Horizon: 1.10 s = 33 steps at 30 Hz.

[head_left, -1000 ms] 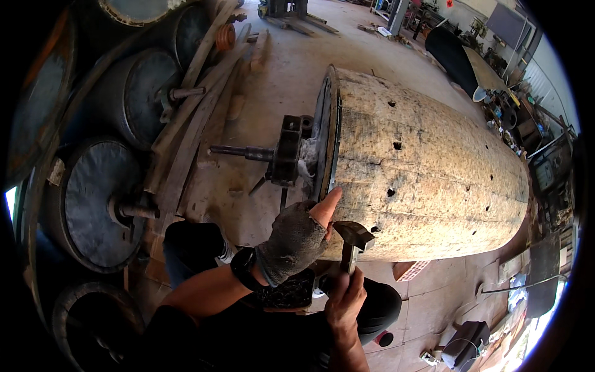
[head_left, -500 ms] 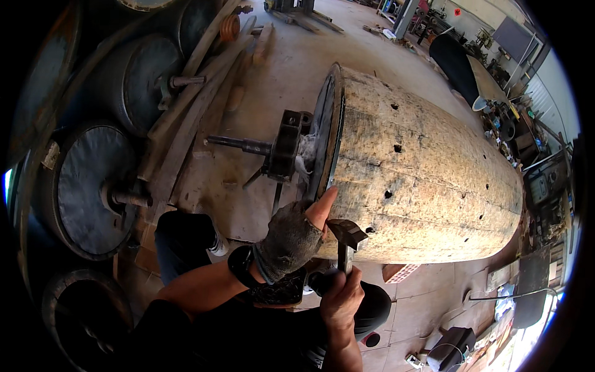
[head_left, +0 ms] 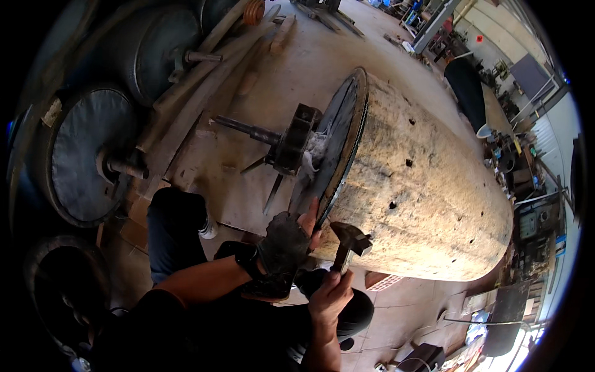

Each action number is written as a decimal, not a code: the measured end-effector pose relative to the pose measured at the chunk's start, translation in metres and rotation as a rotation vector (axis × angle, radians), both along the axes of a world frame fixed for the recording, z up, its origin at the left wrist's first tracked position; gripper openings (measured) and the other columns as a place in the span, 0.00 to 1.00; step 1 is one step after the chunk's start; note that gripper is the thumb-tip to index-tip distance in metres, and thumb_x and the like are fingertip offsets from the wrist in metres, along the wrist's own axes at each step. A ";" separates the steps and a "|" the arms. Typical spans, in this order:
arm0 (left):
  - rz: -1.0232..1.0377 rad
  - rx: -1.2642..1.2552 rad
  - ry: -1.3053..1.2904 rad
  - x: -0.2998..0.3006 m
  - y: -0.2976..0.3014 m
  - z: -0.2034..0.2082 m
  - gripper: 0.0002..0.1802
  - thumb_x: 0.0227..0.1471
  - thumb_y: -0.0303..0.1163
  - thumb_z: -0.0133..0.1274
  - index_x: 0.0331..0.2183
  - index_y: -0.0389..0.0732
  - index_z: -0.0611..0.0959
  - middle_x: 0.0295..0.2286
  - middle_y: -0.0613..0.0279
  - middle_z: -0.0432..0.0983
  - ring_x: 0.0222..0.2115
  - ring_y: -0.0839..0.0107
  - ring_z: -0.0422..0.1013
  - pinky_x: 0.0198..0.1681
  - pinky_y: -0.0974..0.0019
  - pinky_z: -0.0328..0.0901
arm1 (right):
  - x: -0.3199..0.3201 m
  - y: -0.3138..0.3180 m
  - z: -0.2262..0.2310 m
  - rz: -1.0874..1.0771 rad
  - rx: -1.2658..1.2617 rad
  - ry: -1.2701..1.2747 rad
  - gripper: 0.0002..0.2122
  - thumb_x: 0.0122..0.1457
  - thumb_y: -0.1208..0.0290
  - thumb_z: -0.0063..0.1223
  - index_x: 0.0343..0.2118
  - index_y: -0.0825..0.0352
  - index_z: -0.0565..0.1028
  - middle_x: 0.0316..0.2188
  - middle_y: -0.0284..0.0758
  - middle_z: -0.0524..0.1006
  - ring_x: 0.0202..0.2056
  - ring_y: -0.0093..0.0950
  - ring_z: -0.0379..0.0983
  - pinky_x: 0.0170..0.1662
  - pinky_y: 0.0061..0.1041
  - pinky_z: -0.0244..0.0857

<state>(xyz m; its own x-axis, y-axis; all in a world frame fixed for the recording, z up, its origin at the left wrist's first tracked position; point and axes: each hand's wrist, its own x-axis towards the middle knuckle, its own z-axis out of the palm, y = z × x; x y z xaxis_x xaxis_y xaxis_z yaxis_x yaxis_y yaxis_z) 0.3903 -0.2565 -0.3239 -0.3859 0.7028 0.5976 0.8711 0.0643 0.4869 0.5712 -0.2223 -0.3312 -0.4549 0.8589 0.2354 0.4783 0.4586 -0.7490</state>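
From my end of the feed, the work in hand looks like hammering at the edge of the big drum (head_left: 434,180), and I judge the step to be setting up a strike at the near part of its rim (head_left: 343,183). The drum lies on its side in front of the knees, its mottled tan cover (head_left: 378,155) dotted with dark holes, its dark end face (head_left: 338,118) turned left. A shaft (head_left: 248,131) sticks out of that end through a heavy block (head_left: 297,139), with white fibres (head_left: 315,152) bunched between block and face. My right hand (head_left: 330,297) has its fingers wrapped around the hammer (head_left: 351,237), whose head sits just right of my left hand (head_left: 282,242), in front of the drum's lower edge; I cannot tell whether the steel touches the cover. The left hand wears a dark glove with bare fingertips, and these lie at the rim, partly spread; whether they pinch a nail or anything else, I cannot tell. A red brick (head_left: 378,282) shows under the drum's near side, though I cannot tell if it bears weight. As I read it, the next move calls for holding the left fingers steady, picking a spot on the rim clear of them, and bringing the hammer down in short, square taps. The main risk I see is a glancing blow onto those fingertips, since the head is so near.
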 end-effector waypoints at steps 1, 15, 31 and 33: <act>0.009 0.015 0.020 0.000 0.002 -0.004 0.47 0.51 0.34 0.57 0.66 0.27 0.55 0.25 0.52 0.73 0.19 0.52 0.67 0.26 0.50 0.63 | 0.000 -0.002 0.000 -0.036 0.064 0.113 0.12 0.68 0.67 0.43 0.37 0.74 0.67 0.18 0.47 0.73 0.17 0.45 0.71 0.21 0.38 0.64; 0.030 0.081 0.048 0.000 0.006 -0.019 0.49 0.46 0.32 0.59 0.66 0.29 0.57 0.23 0.54 0.74 0.20 0.54 0.69 0.26 0.51 0.67 | -0.017 -0.007 -0.028 -0.077 0.226 0.228 0.22 0.71 0.56 0.37 0.33 0.75 0.68 0.18 0.34 0.68 0.17 0.29 0.65 0.21 0.26 0.62; 0.046 0.168 0.081 0.003 0.007 -0.010 0.43 0.48 0.32 0.56 0.63 0.26 0.62 0.20 0.53 0.72 0.17 0.55 0.65 0.23 0.51 0.62 | -0.018 -0.007 -0.027 -0.073 0.336 0.364 0.18 0.72 0.61 0.37 0.33 0.74 0.68 0.18 0.36 0.68 0.17 0.30 0.63 0.22 0.28 0.60; 0.036 0.209 0.076 0.001 0.005 -0.008 0.46 0.48 0.31 0.59 0.64 0.25 0.58 0.20 0.55 0.71 0.18 0.56 0.68 0.26 0.52 0.64 | -0.022 -0.012 -0.019 -0.089 0.080 0.121 0.18 0.71 0.60 0.39 0.34 0.75 0.68 0.18 0.43 0.68 0.18 0.33 0.65 0.23 0.31 0.62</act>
<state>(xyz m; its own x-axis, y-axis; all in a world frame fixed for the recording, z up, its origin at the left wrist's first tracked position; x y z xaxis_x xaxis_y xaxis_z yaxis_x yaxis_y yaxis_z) 0.3916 -0.2519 -0.3319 -0.3566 0.5475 0.7571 0.9048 0.0005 0.4258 0.5493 -0.2344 -0.3502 -0.3420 0.8708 0.3532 0.4287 0.4791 -0.7660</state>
